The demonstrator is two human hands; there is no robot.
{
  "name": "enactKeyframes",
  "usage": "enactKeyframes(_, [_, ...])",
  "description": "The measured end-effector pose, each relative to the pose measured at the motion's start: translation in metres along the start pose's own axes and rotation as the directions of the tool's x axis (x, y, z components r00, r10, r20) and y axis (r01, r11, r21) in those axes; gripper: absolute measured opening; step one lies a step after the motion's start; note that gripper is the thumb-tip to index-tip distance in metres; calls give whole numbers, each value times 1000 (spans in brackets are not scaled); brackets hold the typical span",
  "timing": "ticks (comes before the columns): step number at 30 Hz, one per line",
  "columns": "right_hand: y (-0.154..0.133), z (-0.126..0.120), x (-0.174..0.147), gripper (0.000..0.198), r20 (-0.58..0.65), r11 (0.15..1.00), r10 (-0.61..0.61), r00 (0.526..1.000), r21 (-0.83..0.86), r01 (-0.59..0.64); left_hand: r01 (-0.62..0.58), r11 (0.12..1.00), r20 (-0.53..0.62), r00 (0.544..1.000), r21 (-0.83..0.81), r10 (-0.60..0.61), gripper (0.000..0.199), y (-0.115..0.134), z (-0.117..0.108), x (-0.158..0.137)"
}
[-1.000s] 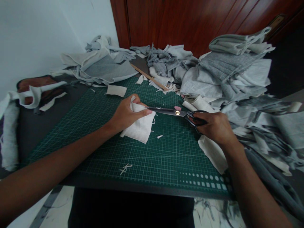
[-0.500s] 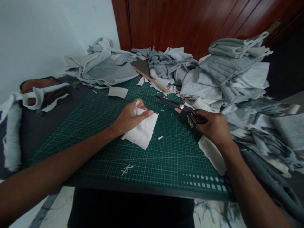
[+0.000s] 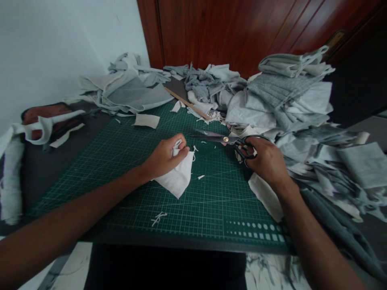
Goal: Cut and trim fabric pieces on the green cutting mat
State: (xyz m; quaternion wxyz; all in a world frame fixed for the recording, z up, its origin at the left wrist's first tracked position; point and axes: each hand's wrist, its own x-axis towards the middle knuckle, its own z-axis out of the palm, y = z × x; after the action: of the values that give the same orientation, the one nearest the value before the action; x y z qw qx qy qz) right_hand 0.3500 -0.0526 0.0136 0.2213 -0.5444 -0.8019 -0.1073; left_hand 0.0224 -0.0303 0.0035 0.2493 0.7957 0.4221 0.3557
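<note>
My left hand is closed on a small piece of white fabric, folded up between thumb and fingers, its lower corner hanging over the green cutting mat. Loose threads stick out at the fabric's right edge. In my right hand are black-handled scissors, with fingers through the loops. Their blades point left toward the fabric, apart from it, and look slightly parted and blurred. Small white snippets lie on the mat between the hands.
Heaps of grey and white fabric cover the right side and back. More cloth lies back left, near a wooden stick. A white rectangular scrap rests on the mat, and a pale strip lies beneath my right forearm. Thread bits sit near the front edge.
The scissors have turned, their tips now lower and a little further left. My left fingers have curled tighter around the fabric, which hangs slightly lower. The whole view has shifted slightly.
</note>
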Motion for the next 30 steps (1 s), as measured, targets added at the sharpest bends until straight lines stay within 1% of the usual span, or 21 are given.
enactKeyframes(2, [0, 1, 0, 18, 13, 1000, -18, 1000, -7, 18, -39, 998, 32, 999, 43, 38, 10, 3, -2, -2])
enactKeyframes(5, [-2, 1, 0, 20, 22, 999, -44, 999, -2, 44, -141, 974, 152, 982, 175, 115, 36, 8, -5, -4])
enactKeyframes(7, [-4, 1, -1, 22, 17, 999, -54, 998, 1, 53, -217, 922, 226, 963, 319, 149, 49, 9, -7, -5])
enactKeyframes(9, [-6, 0, -1, 24, 8, 998, -64, 998, 2, 64, -263, 849, 265, 952, 459, 152, 56, 9, -7, -4])
enactKeyframes(11, [-7, -1, -1, 24, -1, 997, -72, 997, 4, 72, -265, 787, 274, 953, 557, 127, 61, 8, -7, -3])
enactKeyframes(13, [-8, -2, -2, 22, -4, 997, -73, 997, 6, 73, -255, 749, 273, 957, 612, 103, 63, 7, -7, -2])
enactKeyframes(19, [-6, -1, -1, 21, -4, 998, -65, 998, -4, 65, -218, 709, 220, 971, 670, 91, 55, 9, -8, -3])
enactKeyframes(22, [-4, 1, -1, 21, -1, 998, -57, 998, 2, 57, -185, 713, 177, 980, 676, 85, 54, 8, -8, -3])
enactKeyframes(24, [-2, 2, -1, 20, 7, 999, -41, 999, 3, 41, -158, 737, 152, 985, 658, 76, 54, 8, -9, -3])
enactKeyframes(27, [-1, 3, -1, 21, 1, 1000, 4, 1000, 6, -4, -88, 825, 95, 995, 558, 42, 52, 7, -12, -1])
enactKeyframes(30, [-3, 1, -1, 22, -27, 996, 89, 996, -3, -89, 15, 936, -13, 1000, 350, -12, 44, -2, -13, 4])
